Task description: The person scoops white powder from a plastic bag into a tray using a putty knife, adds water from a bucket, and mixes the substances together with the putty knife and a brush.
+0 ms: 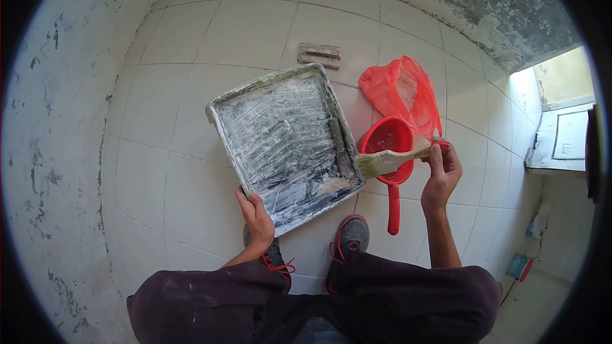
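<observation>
We steady the paint tray (284, 130) near its lower-left corner, left hand (257, 222) clamped on its rim, right hand (442, 175) pinching the brush (386, 162) over the red dipper (390, 137)

Left hand (257, 218) grips the paint tray (274, 134), right hand (442, 175) holds a brush (389, 162) over the red dipper (390, 137).

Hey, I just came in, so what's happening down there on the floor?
A person's left hand grips the near left edge of a paint tray. The right hand holds a brush by its handle, bristles at the tray's right side, above a red dipper. A red bag lies just beyond the dipper.
</observation>
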`<action>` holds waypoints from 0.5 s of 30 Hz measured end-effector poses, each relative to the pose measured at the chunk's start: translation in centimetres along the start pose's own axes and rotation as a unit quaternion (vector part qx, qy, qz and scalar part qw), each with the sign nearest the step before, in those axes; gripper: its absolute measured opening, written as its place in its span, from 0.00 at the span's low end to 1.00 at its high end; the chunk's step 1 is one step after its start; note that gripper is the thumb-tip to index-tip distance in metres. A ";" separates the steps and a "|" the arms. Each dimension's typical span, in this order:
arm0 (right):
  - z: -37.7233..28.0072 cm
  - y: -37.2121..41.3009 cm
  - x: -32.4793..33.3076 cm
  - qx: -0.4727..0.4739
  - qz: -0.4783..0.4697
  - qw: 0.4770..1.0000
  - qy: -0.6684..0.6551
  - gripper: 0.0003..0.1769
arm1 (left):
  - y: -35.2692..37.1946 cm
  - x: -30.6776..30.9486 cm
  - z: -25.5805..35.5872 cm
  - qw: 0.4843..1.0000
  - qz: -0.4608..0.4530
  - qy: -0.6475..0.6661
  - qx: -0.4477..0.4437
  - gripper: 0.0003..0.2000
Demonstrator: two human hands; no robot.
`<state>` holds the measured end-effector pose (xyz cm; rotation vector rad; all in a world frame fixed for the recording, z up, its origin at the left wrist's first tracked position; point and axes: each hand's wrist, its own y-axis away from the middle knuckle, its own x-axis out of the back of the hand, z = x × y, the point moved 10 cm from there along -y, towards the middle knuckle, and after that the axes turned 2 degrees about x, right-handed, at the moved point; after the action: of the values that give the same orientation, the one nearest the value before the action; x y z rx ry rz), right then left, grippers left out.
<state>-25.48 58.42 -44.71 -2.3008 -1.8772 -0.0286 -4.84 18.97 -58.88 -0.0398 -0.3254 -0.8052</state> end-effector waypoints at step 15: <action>-4.7 8.4 -7.4 0.267 -0.176 0.938 0.131 0.13 | 0.1 -0.1 -0.8 1.000 -0.012 0.007 0.011 0.24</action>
<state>-18.37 48.93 -41.98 -1.5131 -1.8457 0.1113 -4.57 18.97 -59.68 -0.0095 -0.3214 -0.8250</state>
